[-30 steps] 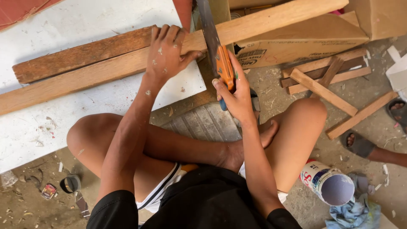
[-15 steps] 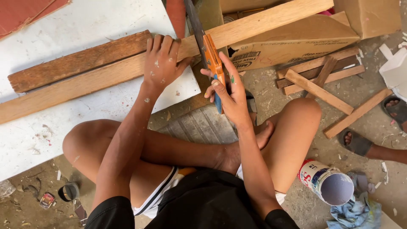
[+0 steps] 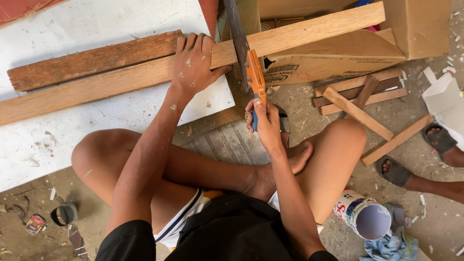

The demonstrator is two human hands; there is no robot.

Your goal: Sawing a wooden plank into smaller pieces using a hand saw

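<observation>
Orange-handled saw [image 3: 251, 72] in right hand [image 3: 263, 123], left hand [image 3: 193, 65] pinning plank [image 3: 121, 79]

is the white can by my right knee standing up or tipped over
Tipped over. The white cylindrical can lies on its side on the ground, its open mouth facing the camera.

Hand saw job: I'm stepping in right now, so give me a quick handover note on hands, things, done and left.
Left hand presses flat on the light plank, which lies across the white board and the cardboard box.
Right hand grips the hand saw by its orange and blue handle; the blade crosses the plank beside the left thumb.
Done: saw set on the plank; cut depth cannot be told.
Left: the plank is not severed.
</observation>
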